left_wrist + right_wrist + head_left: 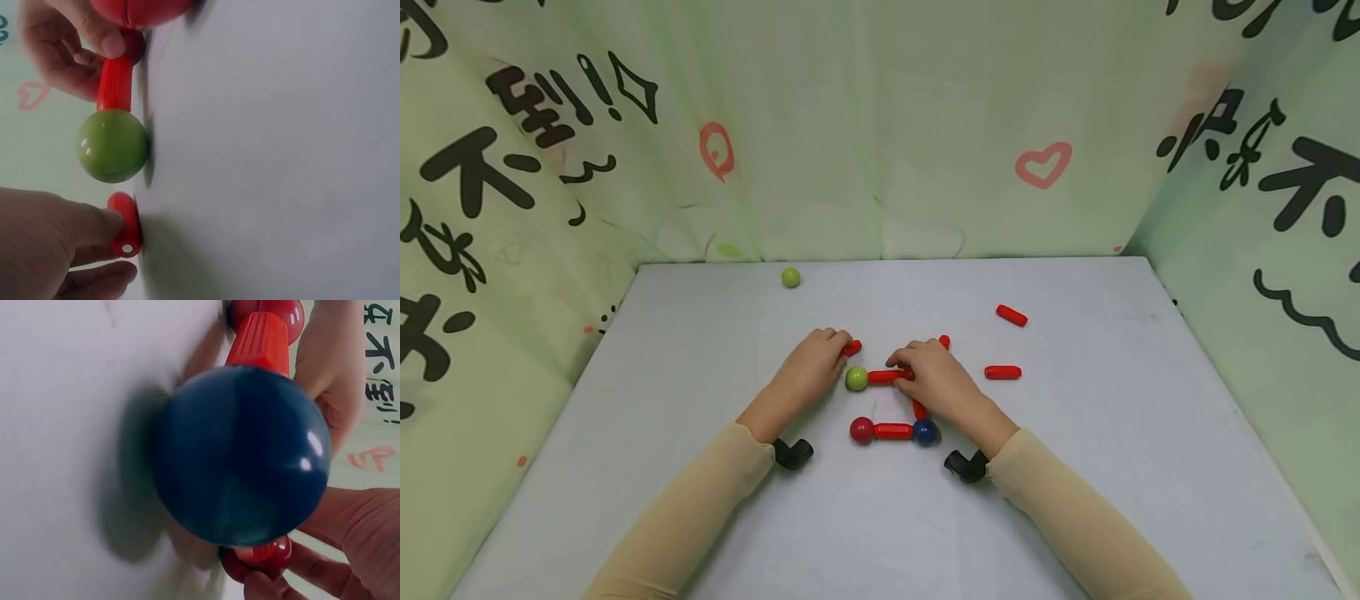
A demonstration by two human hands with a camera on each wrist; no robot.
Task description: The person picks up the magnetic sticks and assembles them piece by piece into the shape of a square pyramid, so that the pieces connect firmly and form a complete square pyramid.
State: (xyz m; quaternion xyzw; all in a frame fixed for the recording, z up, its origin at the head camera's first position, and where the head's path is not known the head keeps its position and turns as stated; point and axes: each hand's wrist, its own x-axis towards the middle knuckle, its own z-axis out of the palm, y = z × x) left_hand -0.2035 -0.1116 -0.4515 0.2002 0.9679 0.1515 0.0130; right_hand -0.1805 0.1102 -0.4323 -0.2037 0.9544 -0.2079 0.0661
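A short red stick [852, 347] is pinched by the left hand [811, 367], just above the green ball [857, 378] on the counter [700, 517]. The red stick [887, 377] joined to that ball is pinched at its far end by the right hand [934, 382]. Nearer: red ball [862, 430], stick & blue ball [925, 432] in a row. Two loose sticks [1003, 372] lie to the right; 2nd green ball [791, 277] at the back.
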